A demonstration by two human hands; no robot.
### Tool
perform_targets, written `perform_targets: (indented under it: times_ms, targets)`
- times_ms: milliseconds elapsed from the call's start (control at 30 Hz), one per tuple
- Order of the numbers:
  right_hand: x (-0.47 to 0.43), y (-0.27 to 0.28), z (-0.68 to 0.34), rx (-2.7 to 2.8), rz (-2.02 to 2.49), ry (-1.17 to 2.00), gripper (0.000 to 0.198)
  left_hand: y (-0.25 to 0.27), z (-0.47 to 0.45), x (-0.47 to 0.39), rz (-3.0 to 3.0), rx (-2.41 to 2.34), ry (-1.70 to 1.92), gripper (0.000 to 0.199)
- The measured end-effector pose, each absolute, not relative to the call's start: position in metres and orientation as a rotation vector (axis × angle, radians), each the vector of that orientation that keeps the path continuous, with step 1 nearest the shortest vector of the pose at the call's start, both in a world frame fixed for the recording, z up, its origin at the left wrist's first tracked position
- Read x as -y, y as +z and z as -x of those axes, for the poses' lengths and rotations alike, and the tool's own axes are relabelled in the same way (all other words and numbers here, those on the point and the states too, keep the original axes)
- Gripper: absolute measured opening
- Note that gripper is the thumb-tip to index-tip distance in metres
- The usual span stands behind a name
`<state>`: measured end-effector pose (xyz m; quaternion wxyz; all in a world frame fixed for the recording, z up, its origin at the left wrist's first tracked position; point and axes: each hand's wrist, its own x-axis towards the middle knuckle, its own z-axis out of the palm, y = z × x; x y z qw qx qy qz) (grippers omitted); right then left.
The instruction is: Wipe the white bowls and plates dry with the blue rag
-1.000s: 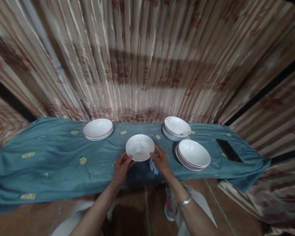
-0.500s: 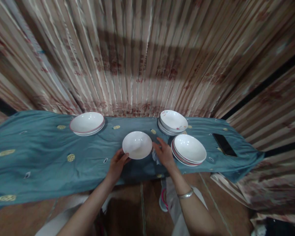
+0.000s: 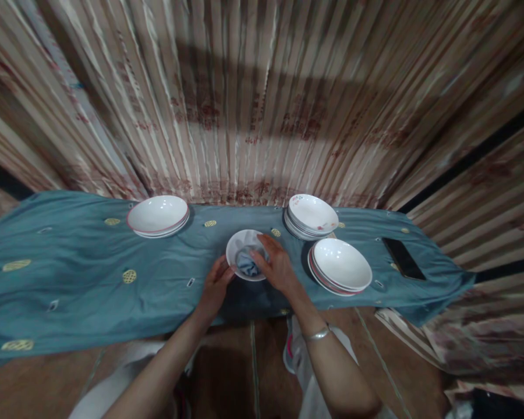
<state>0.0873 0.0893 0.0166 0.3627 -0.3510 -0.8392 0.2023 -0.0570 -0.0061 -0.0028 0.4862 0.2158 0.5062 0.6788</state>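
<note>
A white bowl [image 3: 237, 240] is held over the near middle of the table. My left hand [image 3: 217, 285] grips its left rim, thumb at the front edge and the other fingers partly hidden behind the side. Inside the bowl lies a crumpled grey-blue cloth [image 3: 247, 262]. My right hand [image 3: 279, 266] reaches in from the right, its fingers closed on the cloth against the bowl's inner wall. Part of the bowl's right side is hidden by this hand. A silvery bangle is on the right wrist.
Stacked red-rimmed white bowls [image 3: 158, 214] stand at the left back. To the right are a stack of flower-patterned plates [image 3: 313, 213] and a nearer stack of white bowls [image 3: 343, 265]. A black phone [image 3: 404, 258] lies farther right on the teal tablecloth [image 3: 82, 262]. Behind hangs a pleated curtain [image 3: 244, 116].
The cloth, earlier beside the bowl under my right hand, is now inside the bowl with that hand on it. The bowl has shifted slightly right and appears narrower. My left hand keeps its hold.
</note>
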Motion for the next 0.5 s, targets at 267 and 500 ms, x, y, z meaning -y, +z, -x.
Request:
perform_targets:
  times_ms: [267, 500]
  targets:
    - [-0.092, 0.014, -0.101, 2.407, 0.828, 0.707, 0.033, 0.0, 0.055, 0.003, -0.442, -1.14, 1.606, 0.061]
    - [-0.089, 0.014, -0.087, 2.465, 0.735, 0.949, 0.041, -0.002, 0.055, -0.003, -0.43, -1.096, 1.563, 0.062]
